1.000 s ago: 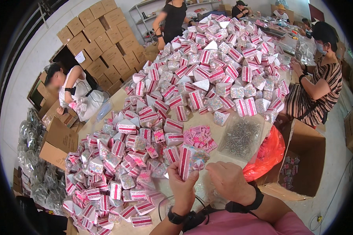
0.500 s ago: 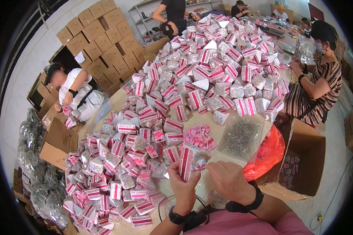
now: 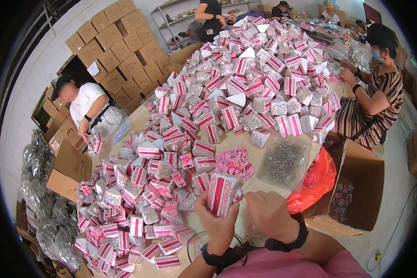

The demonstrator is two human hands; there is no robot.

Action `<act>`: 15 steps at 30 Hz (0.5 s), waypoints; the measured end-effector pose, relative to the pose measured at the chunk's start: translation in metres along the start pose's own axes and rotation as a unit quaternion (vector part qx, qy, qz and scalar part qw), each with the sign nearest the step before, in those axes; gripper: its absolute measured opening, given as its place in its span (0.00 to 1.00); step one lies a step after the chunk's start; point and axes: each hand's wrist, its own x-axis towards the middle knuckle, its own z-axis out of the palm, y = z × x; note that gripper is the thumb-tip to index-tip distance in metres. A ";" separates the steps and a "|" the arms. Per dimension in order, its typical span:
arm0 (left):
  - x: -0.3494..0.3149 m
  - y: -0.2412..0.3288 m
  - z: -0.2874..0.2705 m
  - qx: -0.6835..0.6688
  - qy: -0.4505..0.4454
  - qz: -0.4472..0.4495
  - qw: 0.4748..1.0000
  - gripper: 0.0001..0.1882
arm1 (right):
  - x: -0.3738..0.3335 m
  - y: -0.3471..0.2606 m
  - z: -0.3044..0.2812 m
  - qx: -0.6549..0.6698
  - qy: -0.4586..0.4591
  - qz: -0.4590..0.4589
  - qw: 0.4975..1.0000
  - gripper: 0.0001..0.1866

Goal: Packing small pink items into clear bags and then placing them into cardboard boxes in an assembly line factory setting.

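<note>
While hand (image 3: 217, 224) grips wedge (image 3: 221, 194), labels (image 3: 235, 163) blur.

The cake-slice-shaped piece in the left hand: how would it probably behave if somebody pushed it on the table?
The piece would likely slide rather than roll, since its striped side looks flat. It seems fairly stiff: similar pieces lie heaped without obvious crushing.

Cardboard boxes (image 3: 110, 36) climb the wall between ten and eleven o'clock from me, a white sheet of paper (image 3: 93, 69) on one. Metal shelves (image 3: 183, 21) stand just short of twelve. A co-worker in a white shirt (image 3: 85, 103) is at half past nine; another co-worker in stripes (image 3: 390, 95) sits at half past two. Silvery plastic bundles (image 3: 51, 197) are heaped past eight.
</note>
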 end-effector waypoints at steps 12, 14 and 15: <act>0.002 -0.009 0.004 0.004 0.001 -0.023 1.000 0.31 | -0.002 0.005 0.012 0.014 0.009 -0.011 1.000 0.04; 0.001 -0.009 0.005 0.008 0.006 -0.025 1.000 0.31 | -0.001 0.005 0.013 0.021 0.020 -0.012 1.000 0.04; 0.001 -0.009 0.005 0.016 0.008 -0.018 1.000 0.32 | 0.000 0.004 0.014 0.025 0.026 -0.012 0.999 0.04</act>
